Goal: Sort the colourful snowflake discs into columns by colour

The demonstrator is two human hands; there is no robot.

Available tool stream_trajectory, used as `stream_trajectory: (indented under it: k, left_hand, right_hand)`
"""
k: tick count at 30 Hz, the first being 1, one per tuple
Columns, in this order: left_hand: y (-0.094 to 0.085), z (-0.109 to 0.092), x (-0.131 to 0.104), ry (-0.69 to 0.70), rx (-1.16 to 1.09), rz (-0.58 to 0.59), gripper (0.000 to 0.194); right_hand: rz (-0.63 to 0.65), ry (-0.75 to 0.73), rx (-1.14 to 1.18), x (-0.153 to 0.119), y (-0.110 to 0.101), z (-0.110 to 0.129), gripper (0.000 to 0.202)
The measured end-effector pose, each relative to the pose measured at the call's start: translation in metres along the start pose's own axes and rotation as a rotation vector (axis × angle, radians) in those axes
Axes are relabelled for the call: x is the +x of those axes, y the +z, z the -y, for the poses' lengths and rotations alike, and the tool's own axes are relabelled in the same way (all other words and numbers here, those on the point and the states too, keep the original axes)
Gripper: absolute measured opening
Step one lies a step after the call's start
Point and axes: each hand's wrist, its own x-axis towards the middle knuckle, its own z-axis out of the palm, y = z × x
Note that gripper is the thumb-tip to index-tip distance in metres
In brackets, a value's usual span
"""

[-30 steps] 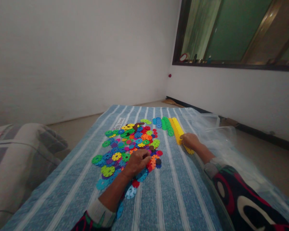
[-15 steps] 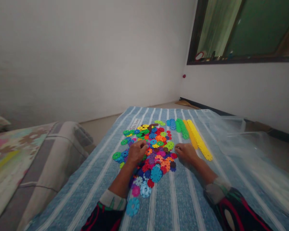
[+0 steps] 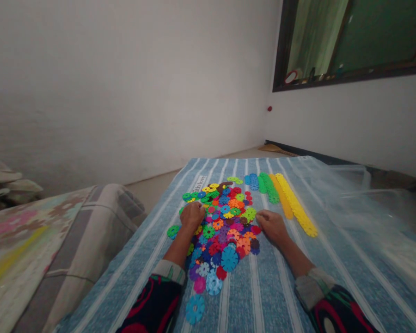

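Observation:
Many colourful notched plastic discs (image 3: 229, 258) lie in a loose, overlapping pile on a striped cloth. My left hand (image 3: 193, 216) is closed over the pile's far left part, among green and blue discs. Closed too, my right hand (image 3: 271, 224) rests at the pile's right edge, beside a lime green disc (image 3: 249, 214). Whatever either hand may hold is hidden by the curled fingers. Right of the pile, overlapping discs form rows by colour: a long yellow row (image 3: 296, 206), an orange-yellow row (image 3: 282, 198), green rows (image 3: 270, 188) and a short blue row (image 3: 253, 181).
The blue-and-white striped cloth (image 3: 239, 305) covers the table. Clear plastic containers (image 3: 364, 208) stand at its right side. On the left is a surface with a flowered cover (image 3: 24, 226) and a grey cloth. A window (image 3: 353, 41) is in the right wall.
My left hand has shifted left and slightly away over the pile, uncovering more discs. My right hand stays near the pile's right edge. The view has turned slightly left.

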Motion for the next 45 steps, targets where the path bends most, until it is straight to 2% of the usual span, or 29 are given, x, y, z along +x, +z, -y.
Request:
stream_trajectory:
  k: [6, 10, 14, 18, 21, 26, 29, 33, 40, 43, 45]
  left_hand:
    - [0.008, -0.020, 0.019, -0.101, 0.014, 0.024, 0.029]
    - [0.011, -0.020, 0.029, -0.181, -0.037, 0.067, 0.024]
    - [0.009, -0.016, 0.028, -0.164, -0.096, 0.047, 0.017]
    - [0.007, -0.013, 0.013, -0.088, -0.146, 0.003, 0.007]
    - [0.009, -0.017, -0.003, 0.020, -0.255, 0.022, 0.012]
    - [0.013, -0.038, -0.036, 0.336, -0.558, 0.102, 0.016]
    - [0.009, -0.052, -0.055, 0.426, -0.621, 0.134, 0.022]
    - [0.005, -0.061, -0.069, 0.469, -0.665, 0.178, 0.024]
    - [0.012, -0.062, -0.074, 0.531, -0.665, 0.117, 0.019]
    - [0.013, -0.060, -0.072, 0.526, -0.669, 0.105, 0.022]
    - [0.011, -0.058, -0.071, 0.498, -0.662, 0.100, 0.025]
  right_hand:
    - [-0.017, -0.002, 0.064, -0.001, 0.002, -0.002, 0.037]
    - [0.006, -0.008, 0.061, -0.001, 0.001, -0.002, 0.035]
    - [0.016, 0.004, 0.065, -0.001, 0.000, -0.002, 0.035]
    - [0.006, -0.005, 0.118, -0.002, -0.001, -0.002, 0.033]
    - [-0.003, 0.046, 0.241, -0.002, 0.000, 0.000, 0.032]
    - [0.018, 0.049, 0.475, -0.004, 0.008, 0.011, 0.029]
    - [0.090, -0.051, 0.536, -0.006, 0.010, 0.021, 0.025]
    - [0.120, -0.167, 0.480, -0.008, 0.008, 0.030, 0.020]
    - [0.219, -0.259, 0.315, -0.010, 0.001, 0.039, 0.021]
    - [0.230, -0.263, 0.090, -0.003, -0.017, 0.041, 0.022]
    - [0.229, -0.205, -0.169, 0.005, -0.038, 0.039, 0.023]
